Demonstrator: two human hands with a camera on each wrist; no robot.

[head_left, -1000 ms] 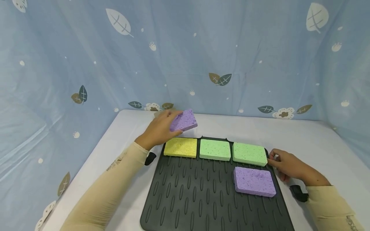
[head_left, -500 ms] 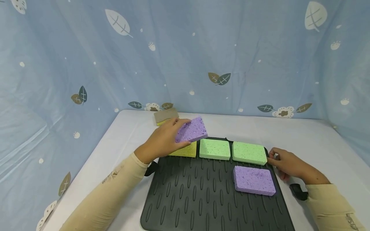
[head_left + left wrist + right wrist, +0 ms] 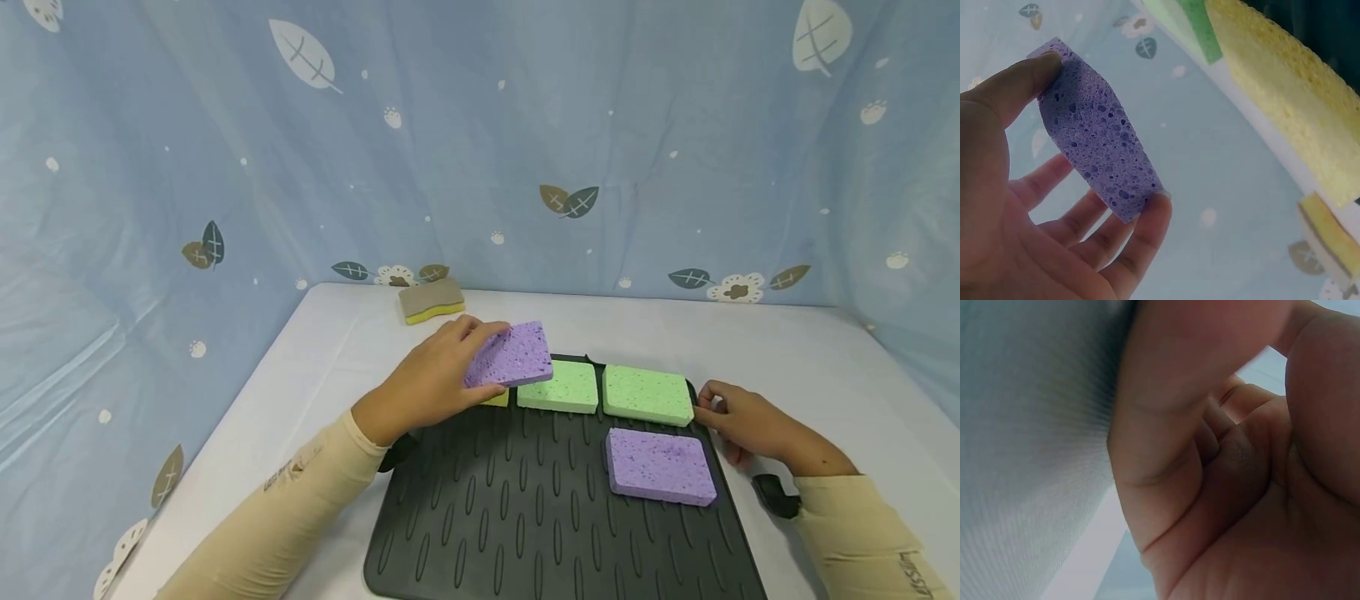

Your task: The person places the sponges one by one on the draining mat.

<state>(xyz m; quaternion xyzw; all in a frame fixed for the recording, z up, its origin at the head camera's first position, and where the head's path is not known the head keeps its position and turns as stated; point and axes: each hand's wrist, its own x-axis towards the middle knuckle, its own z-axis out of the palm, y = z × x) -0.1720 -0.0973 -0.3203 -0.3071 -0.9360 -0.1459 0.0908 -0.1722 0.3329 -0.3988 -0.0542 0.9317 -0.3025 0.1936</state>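
In the head view my left hand [image 3: 427, 383] grips a purple sponge [image 3: 517, 354] by its ends, thumb in front and fingers behind. It is raised over the back left of a dark ribbed mat [image 3: 450, 533]. The left wrist view shows the sponge [image 3: 1097, 137] spanning from thumb to fingertips. Mostly hidden under this hand lies a yellow sponge [image 3: 497, 400]. A green sponge [image 3: 566, 390] is partly covered by the held one. My right hand [image 3: 753, 425] rests at the mat's right edge with curled fingers, its thumb beside the corner of another green sponge [image 3: 648, 393].
A second purple sponge [image 3: 660, 467] lies on the mat's right side, in front of the right green one. At the table's back left stands a grey-and-yellow sponge [image 3: 432, 300]. A blue patterned curtain [image 3: 480, 150] closes off the back and sides of the white table [image 3: 787, 350].
My left hand has carried the purple sponge rightward and toward the front, from behind the yellow sponge to over the mat, uncovering the grey-and-yellow sponge. The right hand has stayed in place.
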